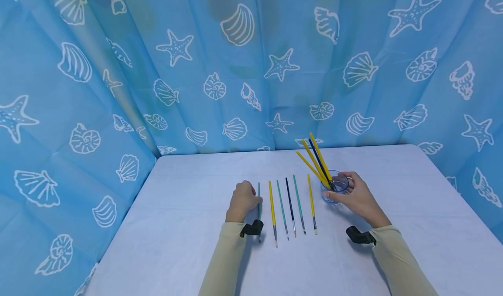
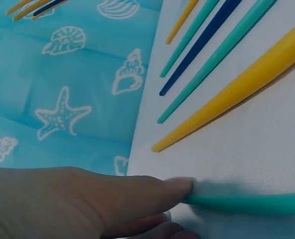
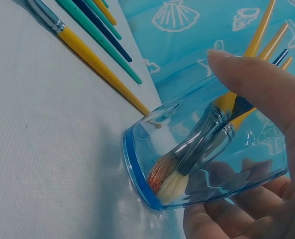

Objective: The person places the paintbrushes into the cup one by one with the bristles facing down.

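My left hand (image 1: 241,201) pinches the handle of a teal paintbrush (image 2: 246,203) between thumb and fingers, at the left end of a row of brushes. With curled fingers and thumb, my right hand (image 1: 362,202) grips a clear blue cup (image 3: 137,172) around its side. Three yellow paintbrushes (image 1: 304,163) and a dark blue paintbrush (image 1: 316,154) lean in the cup, bristles down. In the right wrist view the cup appears tilted, with reddish and pale bristles (image 3: 173,186) near its base.
Between the hands, a row of paintbrushes lies on the white-covered table (image 1: 177,243): a yellow one (image 1: 272,202), a teal one (image 1: 281,204), a dark one (image 1: 290,200), another teal one (image 1: 298,200) and another yellow one (image 1: 311,200). A blue shell-patterned curtain (image 1: 251,69) hangs behind.
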`<state>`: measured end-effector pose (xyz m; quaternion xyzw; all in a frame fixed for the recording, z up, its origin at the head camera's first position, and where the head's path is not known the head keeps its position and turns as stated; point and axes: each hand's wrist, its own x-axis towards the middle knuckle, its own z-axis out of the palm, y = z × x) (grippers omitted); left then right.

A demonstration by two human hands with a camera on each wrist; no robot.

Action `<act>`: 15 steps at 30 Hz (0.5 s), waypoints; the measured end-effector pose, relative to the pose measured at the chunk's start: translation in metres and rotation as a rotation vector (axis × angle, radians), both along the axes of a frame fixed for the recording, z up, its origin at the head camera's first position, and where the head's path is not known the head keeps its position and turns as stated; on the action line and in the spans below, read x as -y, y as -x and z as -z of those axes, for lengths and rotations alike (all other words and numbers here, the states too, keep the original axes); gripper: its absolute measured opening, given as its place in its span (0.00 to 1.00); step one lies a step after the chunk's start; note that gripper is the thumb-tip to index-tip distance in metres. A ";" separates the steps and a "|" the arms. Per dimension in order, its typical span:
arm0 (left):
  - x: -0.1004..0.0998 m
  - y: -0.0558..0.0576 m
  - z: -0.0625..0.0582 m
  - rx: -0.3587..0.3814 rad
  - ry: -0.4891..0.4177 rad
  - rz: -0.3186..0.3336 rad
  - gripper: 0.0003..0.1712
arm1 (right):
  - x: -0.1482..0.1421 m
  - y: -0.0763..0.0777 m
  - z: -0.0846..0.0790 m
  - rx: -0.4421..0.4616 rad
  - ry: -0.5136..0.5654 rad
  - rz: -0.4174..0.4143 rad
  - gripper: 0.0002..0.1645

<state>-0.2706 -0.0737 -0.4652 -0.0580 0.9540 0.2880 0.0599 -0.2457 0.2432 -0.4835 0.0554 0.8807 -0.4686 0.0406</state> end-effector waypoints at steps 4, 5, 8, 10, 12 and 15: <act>-0.001 0.000 -0.002 -0.003 0.022 0.009 0.09 | 0.000 0.000 0.000 0.002 0.004 0.003 0.65; -0.001 0.000 -0.002 -0.005 0.032 0.014 0.08 | 0.000 0.000 -0.001 0.003 0.004 0.004 0.65; -0.002 -0.001 -0.002 -0.017 0.066 0.031 0.07 | 0.000 0.000 -0.001 0.006 0.003 0.004 0.66; -0.003 -0.001 -0.001 -0.032 0.098 0.041 0.08 | 0.000 0.000 -0.001 0.005 0.003 0.002 0.65; -0.005 -0.002 -0.001 -0.057 0.135 0.048 0.10 | 0.000 0.000 -0.001 0.003 0.006 0.001 0.65; -0.008 -0.004 -0.001 -0.094 0.185 0.057 0.14 | 0.001 -0.001 -0.001 -0.001 0.014 -0.001 0.65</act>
